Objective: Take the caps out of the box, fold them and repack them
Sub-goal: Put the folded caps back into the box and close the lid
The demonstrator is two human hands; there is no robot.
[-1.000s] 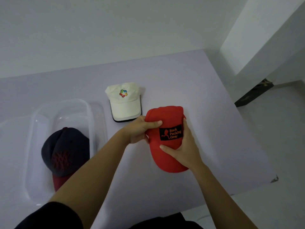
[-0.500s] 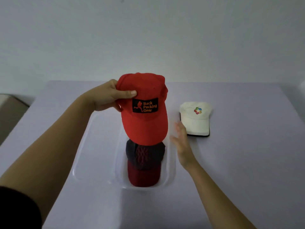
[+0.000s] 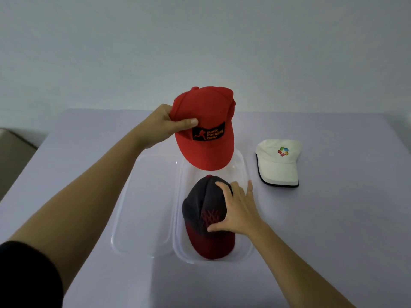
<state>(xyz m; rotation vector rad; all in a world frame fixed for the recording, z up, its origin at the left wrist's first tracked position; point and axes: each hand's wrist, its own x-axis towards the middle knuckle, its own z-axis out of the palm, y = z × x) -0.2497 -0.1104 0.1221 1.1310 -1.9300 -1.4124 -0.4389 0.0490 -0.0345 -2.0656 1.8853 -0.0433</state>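
My left hand [image 3: 164, 127] grips a red cap [image 3: 206, 134] with a black "Back Packing Gear" patch by its crown and holds it in the air over the far end of the clear plastic box [image 3: 245, 252]. A dark navy cap with a red brim [image 3: 200, 210] lies inside the box. My right hand [image 3: 238, 207] rests on that cap's right side, fingers spread over the crown and thumb near the brim. A folded white cap [image 3: 278, 163] with a coloured logo lies flat on the table to the right of the box.
The box's clear lid [image 3: 142, 207] lies flat against the box's left side. The lilac table [image 3: 333, 230] ends at a white wall behind. The table's left edge drops to a beige floor [image 3: 13, 152].
My left hand has lifted the red cap off the table and carried it over the box, my view turning with it. My right hand let go of it and came down onto the dark cap.
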